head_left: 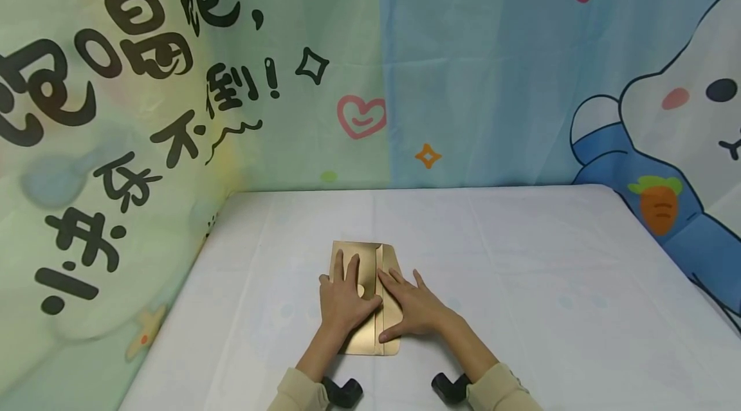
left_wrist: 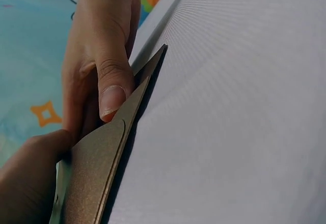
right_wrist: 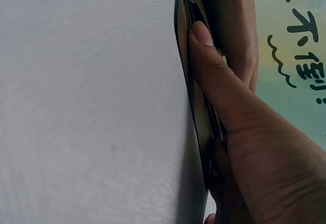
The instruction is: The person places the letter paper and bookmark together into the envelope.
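A flat gold card envelope (head_left: pixel 361 250) lies on the white table, its long narrow flap (head_left: pixel 391 262) along the right side. My left hand (head_left: pixel 344 303) rests on the left panel, fingers extended toward the far edge and thumb reaching to the flap's crease. On the flap lies my right hand (head_left: pixel 424 309), fingers spread and straight, its thumb near the front end. Layered card edges of the envelope (left_wrist: pixel 94 170) show in the left wrist view, with the right thumb (left_wrist: pixel 113 94) over them. In the right wrist view, the right thumb (right_wrist: pixel 209 56) lies along the envelope's edge.
White cloth covers the table (head_left: pixel 521 282) around the envelope. Behind it hangs a printed curtain (head_left: pixel 463 63), with another printed panel at the left. A black device (head_left: pixel 343 392) sits at the left wrist and another black device (head_left: pixel 450 389) at the right.
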Available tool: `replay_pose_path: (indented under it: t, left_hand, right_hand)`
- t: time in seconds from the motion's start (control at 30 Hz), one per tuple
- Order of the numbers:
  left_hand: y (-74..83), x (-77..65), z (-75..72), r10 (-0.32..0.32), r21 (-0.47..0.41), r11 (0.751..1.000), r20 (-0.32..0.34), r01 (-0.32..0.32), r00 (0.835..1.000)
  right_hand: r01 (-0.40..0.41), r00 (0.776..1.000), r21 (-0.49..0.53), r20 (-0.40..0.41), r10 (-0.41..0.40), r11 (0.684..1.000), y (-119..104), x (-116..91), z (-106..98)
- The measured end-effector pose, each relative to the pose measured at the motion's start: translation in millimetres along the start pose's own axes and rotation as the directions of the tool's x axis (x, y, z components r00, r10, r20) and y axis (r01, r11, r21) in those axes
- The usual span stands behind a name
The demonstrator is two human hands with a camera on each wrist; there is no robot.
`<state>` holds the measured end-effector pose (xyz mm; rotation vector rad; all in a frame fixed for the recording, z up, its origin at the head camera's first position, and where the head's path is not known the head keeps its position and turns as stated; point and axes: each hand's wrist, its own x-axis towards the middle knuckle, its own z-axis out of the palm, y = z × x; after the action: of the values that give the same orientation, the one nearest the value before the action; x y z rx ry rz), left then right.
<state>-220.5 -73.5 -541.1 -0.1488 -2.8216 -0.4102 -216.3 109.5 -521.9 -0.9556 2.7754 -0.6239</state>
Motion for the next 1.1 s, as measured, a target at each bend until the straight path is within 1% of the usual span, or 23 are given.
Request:
replay_pose_path:
  t: [0.23, 0.3, 0.4, 0.47, 0.7, 0.9, 1.1]
  left_hand:
    - [2.9, -1.7, -2.8, -0.026, 0.034, 0.999, 0.026, 0.025, 0.999]
    - [3.8, -2.0, -2.9, -0.032, 0.041, 0.999, 0.019, 0.031, 0.999]
    - [4.5, -2.1, -2.4, -0.036, 0.04, 0.999, -0.009, 0.037, 0.999]
    - [4.7, -1.9, -2.8, -0.028, 0.053, 0.998, -0.021, 0.029, 0.999]
    - [2.9, -2.5, -4.3, -0.009, 0.105, 0.994, -0.005, 0.01, 1.0]
    - [1.0, -7.0, -1.2, -0.005, 0.106, 0.994, 0.021, 0.003, 1.0]
    - [0.3, -10.0, 1.5, -0.005, 0.059, 0.998, 0.039, 0.003, 0.999]
  right_hand:
    - [-0.008, 1.0, 0.001, 0.008, 0.008, 1.0, -1.5, -1.4, -0.8]
    - [-0.009, 1.0, 0.002, 0.007, 0.009, 1.0, -2.6, -2.0, -1.3]
    - [-0.013, 1.0, 0.005, 0.0, 0.013, 1.0, -4.4, -3.3, -2.1]
    - [-0.021, 1.0, 0.004, -0.005, 0.021, 1.0, -5.7, -4.5, -3.0]
    - [-0.038, 0.999, -0.045, 0.012, 0.038, 0.998, -8.2, -8.5, -5.5]
    - [-0.03, 0.999, -0.054, 0.027, 0.032, 0.998, -7.8, -11.9, -6.8]
    - [-0.02, 0.999, -0.026, 0.026, 0.02, 0.999, -7.0, -13.1, -7.3]
